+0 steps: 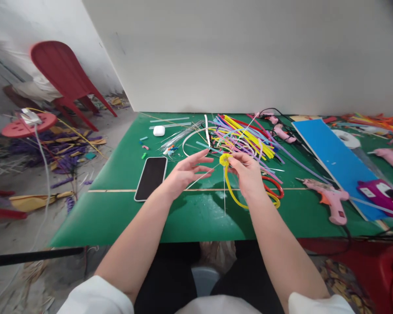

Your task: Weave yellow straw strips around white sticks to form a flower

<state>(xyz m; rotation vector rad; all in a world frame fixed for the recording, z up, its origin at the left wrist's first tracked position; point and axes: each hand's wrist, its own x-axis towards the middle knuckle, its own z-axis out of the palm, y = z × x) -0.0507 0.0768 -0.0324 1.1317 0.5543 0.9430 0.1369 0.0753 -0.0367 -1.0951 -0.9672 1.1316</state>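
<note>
While the right hand (248,172) pinches a yellow coil (223,157), the left hand (186,173) hovers spread beside it.

Gloss is given to the smooth green tabletop (196,224) by reflected light. The smartphone (151,179) is faced with dark, glassy smoothness. Smooth plastic is seen in the nearest pink glue gun (334,199), earbud case (159,130) and red chair (57,65). A matt finish is shown by the white panel (232,56).
</note>
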